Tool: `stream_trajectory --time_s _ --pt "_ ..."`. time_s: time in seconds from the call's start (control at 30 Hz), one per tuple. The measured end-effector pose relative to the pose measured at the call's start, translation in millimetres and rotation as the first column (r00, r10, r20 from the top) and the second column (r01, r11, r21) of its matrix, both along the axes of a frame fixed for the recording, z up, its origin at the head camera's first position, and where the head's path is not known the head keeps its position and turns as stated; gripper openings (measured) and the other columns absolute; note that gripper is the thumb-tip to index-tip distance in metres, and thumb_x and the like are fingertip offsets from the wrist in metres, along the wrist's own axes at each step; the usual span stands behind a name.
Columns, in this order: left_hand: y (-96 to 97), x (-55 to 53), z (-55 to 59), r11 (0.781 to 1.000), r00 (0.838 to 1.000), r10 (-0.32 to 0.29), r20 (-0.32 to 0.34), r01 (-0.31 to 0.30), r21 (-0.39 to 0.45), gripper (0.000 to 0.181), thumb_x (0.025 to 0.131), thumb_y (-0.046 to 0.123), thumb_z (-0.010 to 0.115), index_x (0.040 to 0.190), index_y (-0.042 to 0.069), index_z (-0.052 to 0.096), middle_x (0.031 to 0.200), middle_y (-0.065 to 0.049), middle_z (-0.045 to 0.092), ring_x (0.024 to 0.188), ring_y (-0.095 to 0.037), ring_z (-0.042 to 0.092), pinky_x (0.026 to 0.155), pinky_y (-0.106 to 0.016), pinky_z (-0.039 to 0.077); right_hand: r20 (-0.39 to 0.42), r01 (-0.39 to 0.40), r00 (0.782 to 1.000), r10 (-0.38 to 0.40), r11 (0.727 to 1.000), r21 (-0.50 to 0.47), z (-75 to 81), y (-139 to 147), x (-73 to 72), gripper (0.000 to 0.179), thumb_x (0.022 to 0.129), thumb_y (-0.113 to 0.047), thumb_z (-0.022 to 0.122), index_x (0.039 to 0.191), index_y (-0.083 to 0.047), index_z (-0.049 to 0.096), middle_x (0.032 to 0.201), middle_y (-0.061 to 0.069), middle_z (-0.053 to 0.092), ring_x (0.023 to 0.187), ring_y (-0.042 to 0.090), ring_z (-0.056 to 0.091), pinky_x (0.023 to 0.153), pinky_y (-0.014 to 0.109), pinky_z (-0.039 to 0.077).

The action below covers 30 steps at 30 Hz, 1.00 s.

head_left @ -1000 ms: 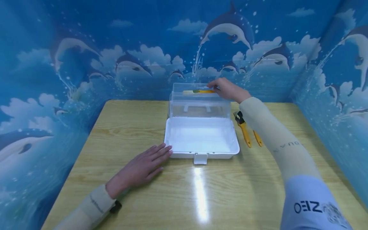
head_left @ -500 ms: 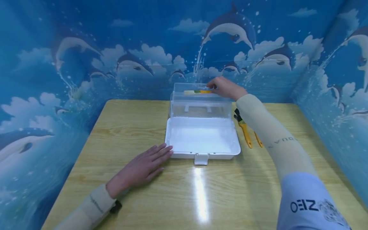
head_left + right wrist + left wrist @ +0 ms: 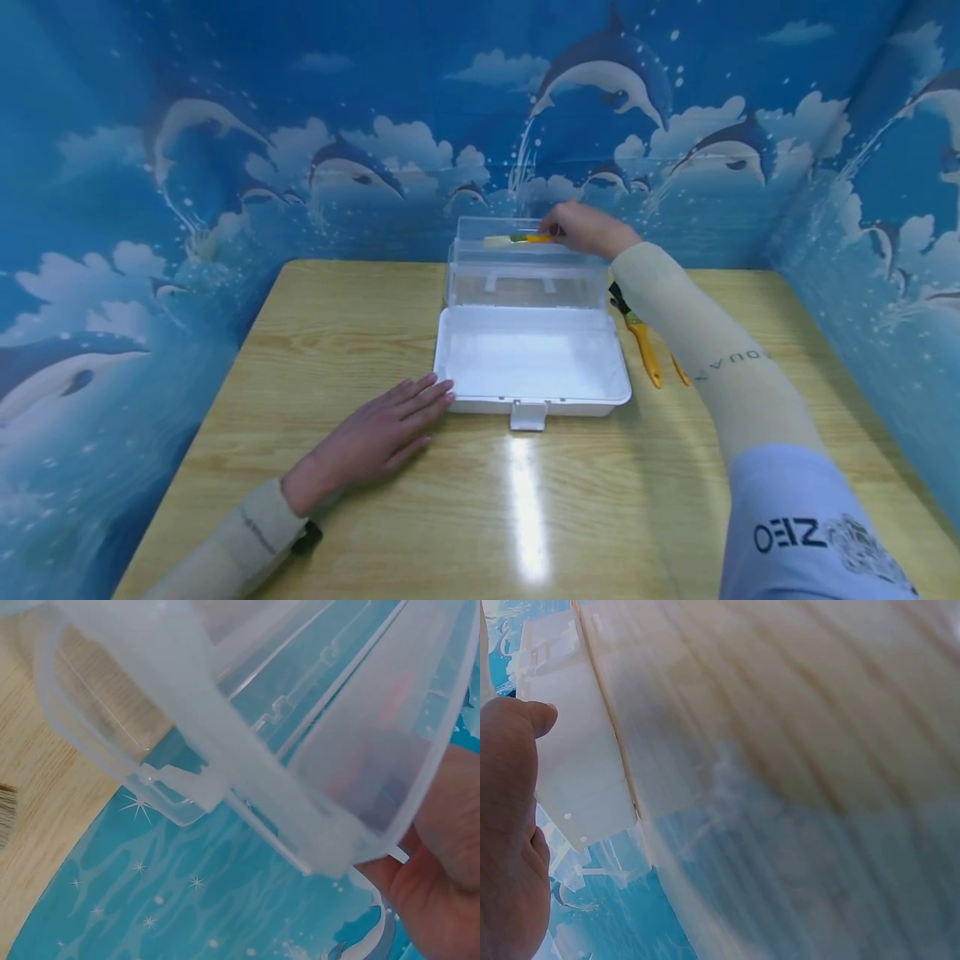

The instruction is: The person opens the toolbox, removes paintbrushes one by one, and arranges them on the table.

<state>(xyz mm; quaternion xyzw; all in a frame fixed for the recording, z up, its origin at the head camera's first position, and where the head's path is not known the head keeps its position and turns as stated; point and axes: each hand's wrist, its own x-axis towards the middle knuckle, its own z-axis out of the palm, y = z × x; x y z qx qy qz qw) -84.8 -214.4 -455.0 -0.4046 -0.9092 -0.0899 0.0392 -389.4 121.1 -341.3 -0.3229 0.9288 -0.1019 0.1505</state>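
Note:
A white plastic box (image 3: 528, 354) with a latch at its front stands opened, its clear lid (image 3: 510, 283) raised behind it. My right hand (image 3: 588, 231) grips the lid's upper right edge with curled fingers; in the right wrist view the hand (image 3: 450, 862) is at the lid's corner. A paintbrush (image 3: 517, 239) with pale bristles and a yellow handle lies level at the lid's upper part, its handle end hidden by this hand. Flat and with straight fingers, my left hand (image 3: 375, 433) touches the box's front left corner, as the left wrist view also shows.
Right of the box lies a brush (image 3: 642, 348) with dark bristles and an orange handle. Another orange handle (image 3: 679, 369) shows beside it, partly covered by the right sleeve. The wooden table (image 3: 360, 333) ends at a dolphin-printed backdrop (image 3: 420, 108).
My right hand has shifted slightly left along the lid, covering more of the paintbrush handle. The left hand and the box hold their places; the view has drifted a little.

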Motion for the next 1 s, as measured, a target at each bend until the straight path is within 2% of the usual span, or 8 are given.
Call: stream_trajectory --time_s 0.43,0.73,1.0 --pt "0.7 -0.9 -1.9 1.000 1.000 0.005 -0.002 -0.005 -0.008 0.067 0.105 0.029 0.056 0.163 0.017 0.024 0.170 0.002 0.018 0.157 -0.019 0.017 0.129 -0.041 0.019 -0.048 -0.045 0.998 0.048 0.997 0.069 -4.4 0.6 -1.7 0.031 0.104 -0.002 0.052 0.133 0.000 0.063 0.128 0.020 0.061 0.118 0.033 0.057 0.106 0.048 0.052" --pt "0.0 -1.1 -2.8 1.000 1.000 0.001 -0.010 -0.001 -0.005 0.067 0.105 0.028 0.056 0.163 0.017 0.024 0.170 0.002 0.018 0.157 -0.020 0.018 0.128 -0.042 0.020 -0.033 -0.050 0.998 0.050 0.999 0.016 -5.0 4.4 -1.0 0.033 0.105 0.002 0.047 0.134 -0.002 0.062 0.131 0.017 0.063 0.121 0.032 0.059 0.108 0.049 0.051" --pt "-0.1 -1.6 -2.2 1.000 1.000 -0.003 -0.015 0.003 -0.009 0.067 0.104 0.028 0.056 0.162 0.016 0.025 0.170 0.001 0.018 0.157 -0.021 0.018 0.128 -0.042 0.020 -0.066 -0.047 0.997 0.046 0.999 -0.007 -5.8 6.9 3.2 0.035 0.106 0.000 0.045 0.139 -0.002 0.058 0.139 0.018 0.059 0.130 0.034 0.055 0.113 0.050 0.047"
